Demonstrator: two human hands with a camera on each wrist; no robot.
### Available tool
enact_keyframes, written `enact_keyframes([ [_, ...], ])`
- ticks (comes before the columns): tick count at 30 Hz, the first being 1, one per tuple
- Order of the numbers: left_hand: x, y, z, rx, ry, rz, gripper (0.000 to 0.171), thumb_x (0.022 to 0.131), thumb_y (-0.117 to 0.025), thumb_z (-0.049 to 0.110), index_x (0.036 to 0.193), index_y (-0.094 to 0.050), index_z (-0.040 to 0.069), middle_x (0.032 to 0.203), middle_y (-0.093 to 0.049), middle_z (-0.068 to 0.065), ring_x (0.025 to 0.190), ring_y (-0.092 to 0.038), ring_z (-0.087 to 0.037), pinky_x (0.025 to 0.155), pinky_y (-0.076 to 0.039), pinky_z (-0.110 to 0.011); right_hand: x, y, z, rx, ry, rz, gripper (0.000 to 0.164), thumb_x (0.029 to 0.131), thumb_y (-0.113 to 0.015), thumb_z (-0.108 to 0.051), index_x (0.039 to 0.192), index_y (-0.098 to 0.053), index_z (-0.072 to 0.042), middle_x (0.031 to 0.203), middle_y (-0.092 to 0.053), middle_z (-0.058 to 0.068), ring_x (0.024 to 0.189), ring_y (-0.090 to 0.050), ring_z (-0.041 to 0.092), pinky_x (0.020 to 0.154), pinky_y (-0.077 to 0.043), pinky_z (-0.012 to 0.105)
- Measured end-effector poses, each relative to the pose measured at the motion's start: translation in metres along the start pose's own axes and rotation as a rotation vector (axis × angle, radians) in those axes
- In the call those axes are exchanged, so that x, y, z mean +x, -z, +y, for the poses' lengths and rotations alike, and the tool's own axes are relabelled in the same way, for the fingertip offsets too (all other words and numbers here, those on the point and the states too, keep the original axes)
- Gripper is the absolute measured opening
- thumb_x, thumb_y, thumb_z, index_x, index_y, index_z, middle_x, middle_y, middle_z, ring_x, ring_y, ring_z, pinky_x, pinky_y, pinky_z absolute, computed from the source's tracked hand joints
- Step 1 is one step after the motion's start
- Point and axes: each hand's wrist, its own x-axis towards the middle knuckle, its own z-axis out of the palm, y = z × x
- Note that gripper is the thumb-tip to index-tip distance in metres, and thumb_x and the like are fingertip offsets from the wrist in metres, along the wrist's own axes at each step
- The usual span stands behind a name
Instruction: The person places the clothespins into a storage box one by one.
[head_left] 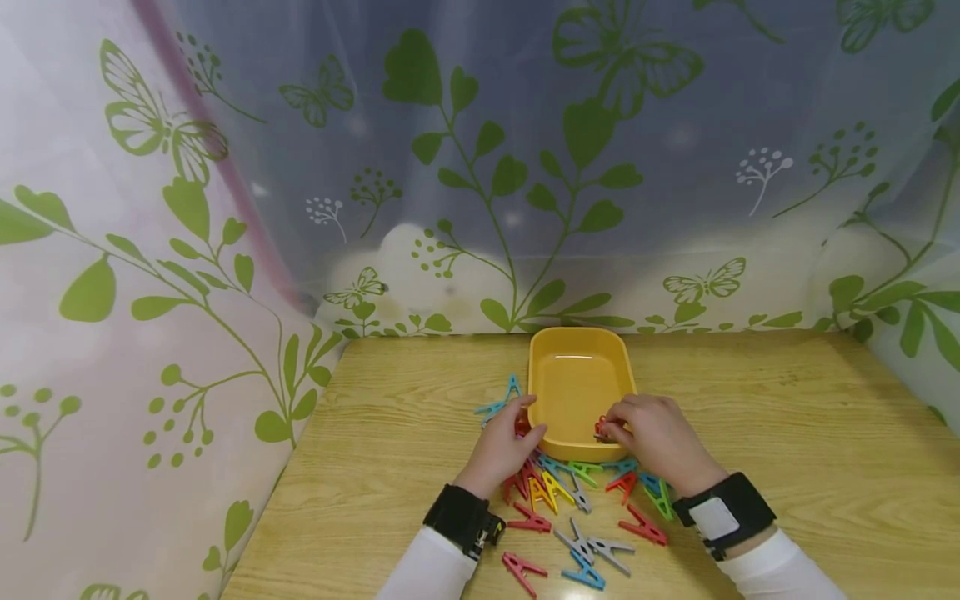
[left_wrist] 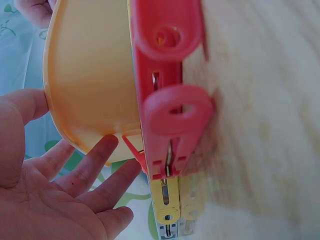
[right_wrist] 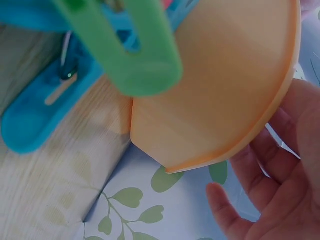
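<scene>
A yellow plastic basin [head_left: 581, 451] stands on the wooden table, its bare floor visible. At its left side is my left hand [head_left: 501, 446], fingers spread and loosely bent; in the left wrist view the thumb [left_wrist: 35, 103] touches the rim and fingertips lie along the outer wall. Over the near right corner, my right hand [head_left: 651, 433] pinches a small red clothespin [head_left: 600, 427] just inside the rim. The right wrist view shows that hand's fingers [right_wrist: 255, 175] beyond the basin wall, the clothespin hidden there.
Several clothespins lie in front of the basin: yellow ones [head_left: 551, 490], grey ones [head_left: 611, 550], a blue one [head_left: 583, 571], red ones [head_left: 643, 527] and a green one [head_left: 660, 500]. Light-blue clothespins [head_left: 498, 404] lie left of it. A leaf-patterned curtain [head_left: 480, 208] hangs behind the table.
</scene>
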Motion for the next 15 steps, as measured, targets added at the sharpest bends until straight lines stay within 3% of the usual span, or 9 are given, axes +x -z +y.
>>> enact_keyframes([
  [8,0.001,-0.001,0.0,0.002,-0.001,0.002,0.051,0.104,-0.063,0.028,0.15,-0.05,0.011,0.14,-0.061,-0.014,0.124,-0.061,-0.027,0.104,-0.052,-0.045,0.0,0.02,-0.005,0.052,-0.019,0.038,0.009,0.092,-0.08,-0.022,0.09,-0.076,-0.013,0.082,-0.068,-0.004,0.072,-0.06,0.011,0.071,-0.053,0.038],
  [15,0.0,0.0,0.0,-0.009,-0.006,-0.001,0.051,0.104,-0.064,0.027,0.15,-0.05,0.01,0.142,-0.06,-0.015,0.126,-0.061,-0.028,0.105,-0.052,-0.046,-0.004,0.031,0.002,0.031,0.007,0.095,0.011,0.089,-0.082,-0.018,0.088,-0.075,-0.009,0.081,-0.07,-0.001,0.069,-0.06,0.012,0.066,-0.052,0.035],
])
